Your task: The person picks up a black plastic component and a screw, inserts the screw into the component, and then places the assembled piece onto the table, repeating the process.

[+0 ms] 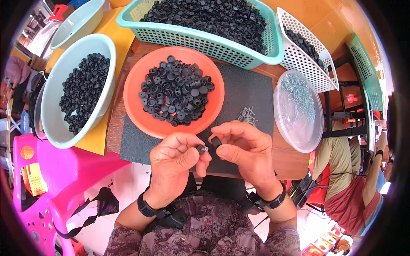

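Observation:
My left hand (173, 160) pinches a small black plastic piece (200, 149) with a silvery screw tip (206, 149) sticking out toward the right. Just across from it, my right hand (254, 155) grips a small black cap (216, 142) between thumb and fingers; the two pieces are apart. Both hands are above the near edge of a dark mat (260, 87). Directly beyond them sits an orange bowl (131, 96) heaped with black plastic parts (175, 91). A little pile of screws (247, 116) lies on the mat past my right hand.
A clear tub (294, 138) of screws stands at the right. Behind are a green basket (205, 49) and a white basket (294, 47) of black parts. A pale blue basin (49, 106) is at left, above a pink chair (85, 164). Another person (348, 192) sits at right.

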The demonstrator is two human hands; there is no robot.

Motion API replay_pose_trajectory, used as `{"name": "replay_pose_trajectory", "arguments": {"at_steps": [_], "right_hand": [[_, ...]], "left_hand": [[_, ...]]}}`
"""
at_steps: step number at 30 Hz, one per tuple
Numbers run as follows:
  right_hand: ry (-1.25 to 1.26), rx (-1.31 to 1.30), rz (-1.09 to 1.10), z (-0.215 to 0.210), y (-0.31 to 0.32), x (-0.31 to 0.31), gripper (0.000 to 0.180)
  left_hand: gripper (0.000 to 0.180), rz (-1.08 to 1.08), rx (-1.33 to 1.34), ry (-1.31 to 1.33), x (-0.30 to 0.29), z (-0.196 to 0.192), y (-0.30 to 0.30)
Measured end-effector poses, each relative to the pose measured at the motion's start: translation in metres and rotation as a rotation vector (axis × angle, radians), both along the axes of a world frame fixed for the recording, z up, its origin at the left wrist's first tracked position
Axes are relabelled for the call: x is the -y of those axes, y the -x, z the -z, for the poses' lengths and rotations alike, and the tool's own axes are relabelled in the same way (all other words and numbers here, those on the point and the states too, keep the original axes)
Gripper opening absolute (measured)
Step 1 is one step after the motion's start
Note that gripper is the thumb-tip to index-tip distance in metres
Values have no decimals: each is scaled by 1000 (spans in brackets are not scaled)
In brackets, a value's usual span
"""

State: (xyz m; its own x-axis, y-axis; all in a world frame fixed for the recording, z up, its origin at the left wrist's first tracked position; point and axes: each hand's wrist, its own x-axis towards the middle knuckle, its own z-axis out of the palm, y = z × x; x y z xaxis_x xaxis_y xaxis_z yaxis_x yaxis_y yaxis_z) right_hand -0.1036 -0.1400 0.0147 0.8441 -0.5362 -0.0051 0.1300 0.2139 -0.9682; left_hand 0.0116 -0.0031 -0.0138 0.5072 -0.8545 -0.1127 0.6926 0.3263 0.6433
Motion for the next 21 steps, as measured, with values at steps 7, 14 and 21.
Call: {"name": "replay_pose_trajectory", "arguments": {"at_steps": [7, 14, 21], "right_hand": [[-166, 22, 59, 9, -3, -4, 26], [78, -22, 254, 25, 1, -5, 28], [96, 18, 246, 20, 21, -17, 27]], "left_hand": [[23, -85, 102, -72, 14, -3, 2], [22, -136, 223, -68, 15, 8, 8], [21, -96, 286, -79, 2, 6, 7]]}}
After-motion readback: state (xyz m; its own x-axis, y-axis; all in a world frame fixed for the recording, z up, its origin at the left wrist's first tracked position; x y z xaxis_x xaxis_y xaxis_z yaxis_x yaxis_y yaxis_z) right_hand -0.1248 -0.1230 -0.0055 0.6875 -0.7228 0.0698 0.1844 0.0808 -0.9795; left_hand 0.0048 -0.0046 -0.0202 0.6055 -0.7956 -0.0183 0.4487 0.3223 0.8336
